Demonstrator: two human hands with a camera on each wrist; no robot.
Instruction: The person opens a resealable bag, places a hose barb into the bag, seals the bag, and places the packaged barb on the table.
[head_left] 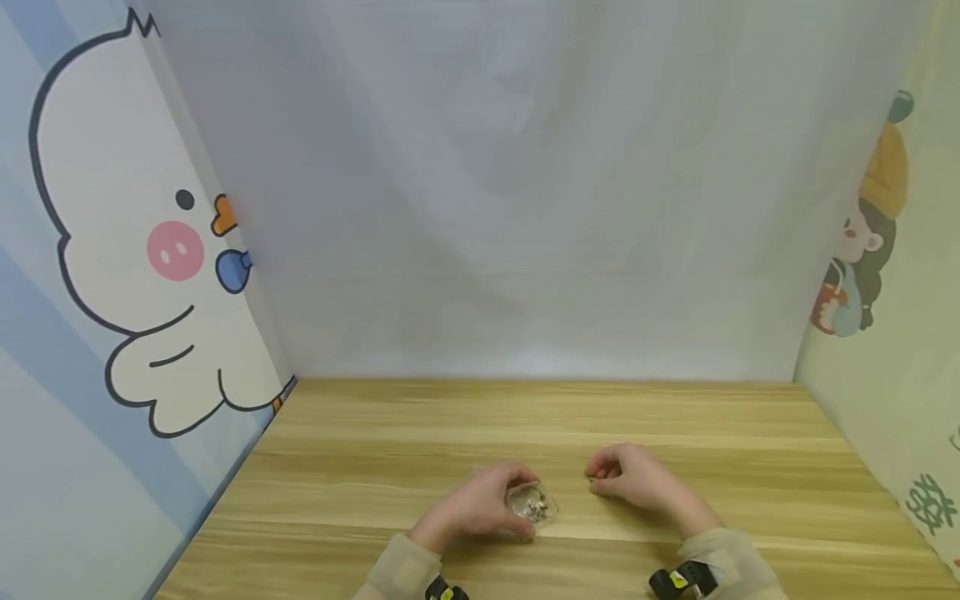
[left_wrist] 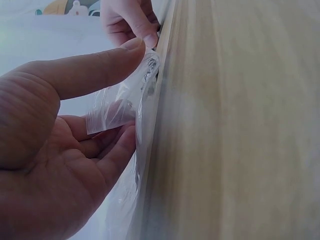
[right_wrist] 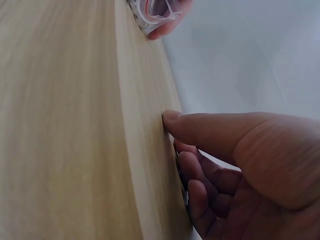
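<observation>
My left hand (head_left: 482,505) holds a small clear plastic zip bag (left_wrist: 112,107) between thumb and fingers, low over the wooden table. Several small shiny metal pieces (head_left: 537,507) show inside the bag, too small to make out their kind. To the right of it, my right hand (head_left: 639,482) is at the tabletop, thumb and fingertips drawn together. A tiny dark metal piece (head_left: 592,479) shows between those fingertips, mostly hidden by them. In the right wrist view the thumb (right_wrist: 200,129) touches the wood and the other fingers curl under it.
The wood-grain table (head_left: 360,425) runs back to a pale grey curtain (head_left: 480,208). A printed panel with a white duck (head_left: 127,250) stands on the left, and a cream panel (head_left: 885,400) with cartoon figures on the right. Both wrists carry black straps (head_left: 682,577).
</observation>
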